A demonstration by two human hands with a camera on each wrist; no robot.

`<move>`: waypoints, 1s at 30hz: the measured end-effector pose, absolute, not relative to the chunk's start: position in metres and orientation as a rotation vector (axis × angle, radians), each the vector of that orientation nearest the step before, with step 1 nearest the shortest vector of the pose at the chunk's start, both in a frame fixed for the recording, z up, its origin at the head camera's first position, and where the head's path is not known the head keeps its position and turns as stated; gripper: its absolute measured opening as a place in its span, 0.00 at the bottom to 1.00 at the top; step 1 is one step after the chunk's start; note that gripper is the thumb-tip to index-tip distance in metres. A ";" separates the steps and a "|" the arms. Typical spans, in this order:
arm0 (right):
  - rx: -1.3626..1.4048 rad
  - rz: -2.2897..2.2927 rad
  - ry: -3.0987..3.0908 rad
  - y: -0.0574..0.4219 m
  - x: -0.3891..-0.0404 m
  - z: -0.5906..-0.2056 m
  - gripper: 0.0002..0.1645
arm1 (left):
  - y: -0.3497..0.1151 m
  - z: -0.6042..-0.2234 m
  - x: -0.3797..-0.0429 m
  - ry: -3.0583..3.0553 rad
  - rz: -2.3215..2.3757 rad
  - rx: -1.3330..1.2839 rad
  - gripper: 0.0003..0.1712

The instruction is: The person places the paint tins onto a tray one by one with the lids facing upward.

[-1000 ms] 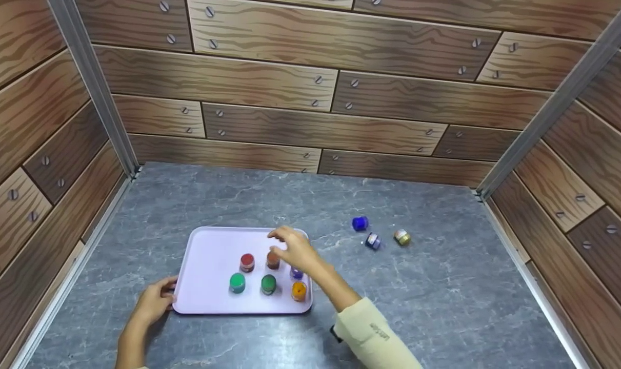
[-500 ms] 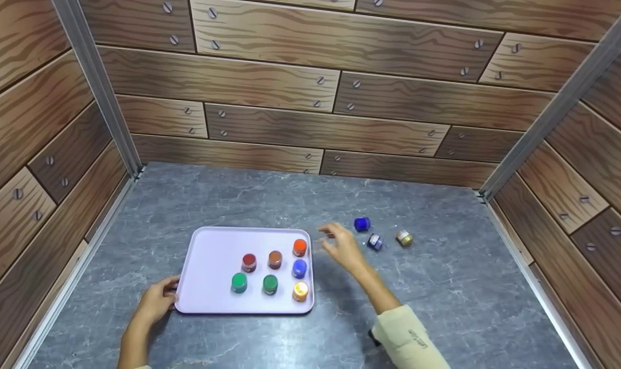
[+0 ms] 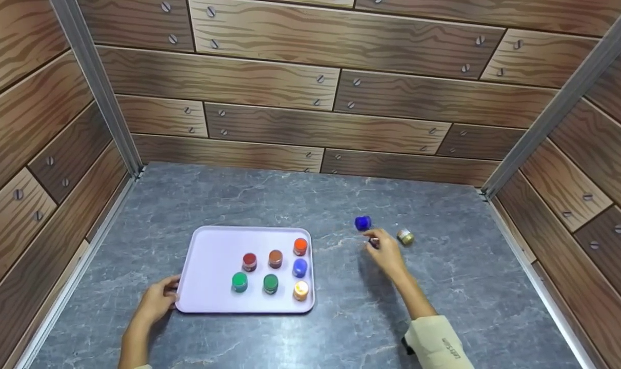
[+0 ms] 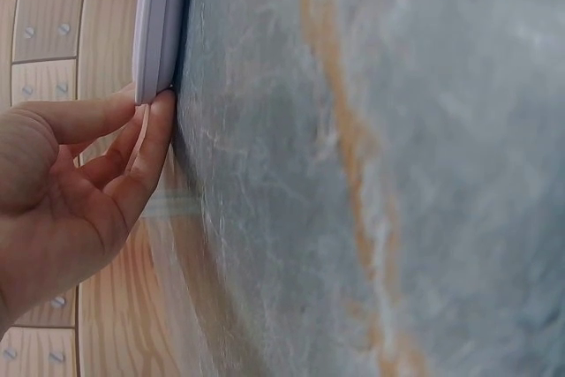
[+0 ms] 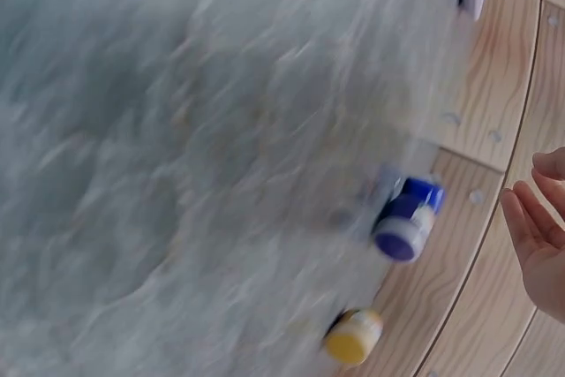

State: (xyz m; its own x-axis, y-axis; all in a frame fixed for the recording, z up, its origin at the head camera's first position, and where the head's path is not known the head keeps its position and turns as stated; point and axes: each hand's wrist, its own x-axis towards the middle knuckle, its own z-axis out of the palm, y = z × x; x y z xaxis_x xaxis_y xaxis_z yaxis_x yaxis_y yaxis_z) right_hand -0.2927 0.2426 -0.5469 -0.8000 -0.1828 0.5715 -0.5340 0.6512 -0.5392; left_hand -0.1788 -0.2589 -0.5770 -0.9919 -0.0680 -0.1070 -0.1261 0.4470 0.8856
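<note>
My left hand (image 3: pixel 155 301) pinches the near left corner of a pale lilac tray (image 3: pixel 210 256); in the left wrist view the thumb lies on the rim and fingers reach under it. My right hand (image 3: pixel 388 256) hovers over a small purple paint jar (image 5: pixel 403 229) lying on its side, its thumb and fingers parted. In the head view that jar shows partly between the fingers; the right wrist view shows the hand apart from it. A blue paint jar (image 3: pixel 362 223) lies just beyond the fingertips, and a gold paint jar (image 3: pixel 405 236) lies right of the hand.
On the tray stand several paint jars: red (image 3: pixel 249 262), brown (image 3: pixel 275 258), orange-red (image 3: pixel 300 246), blue-violet (image 3: pixel 300 267), yellow-orange (image 3: pixel 300 290), and two green ones. Wood-patterned walls (image 3: pixel 269 118) enclose the grey marbled tabletop (image 3: pixel 248 197) at the back and sides.
My right hand has moved from above the tray rightward to the purple jar. The orange-red jar, hidden behind the hand earlier, now shows on the tray. My left hand keeps its place.
</note>
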 end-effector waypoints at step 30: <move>0.107 0.844 -2.736 0.278 -0.320 -0.589 0.24 | -0.259 -0.577 -0.179 2.630 1.612 -0.187 0.24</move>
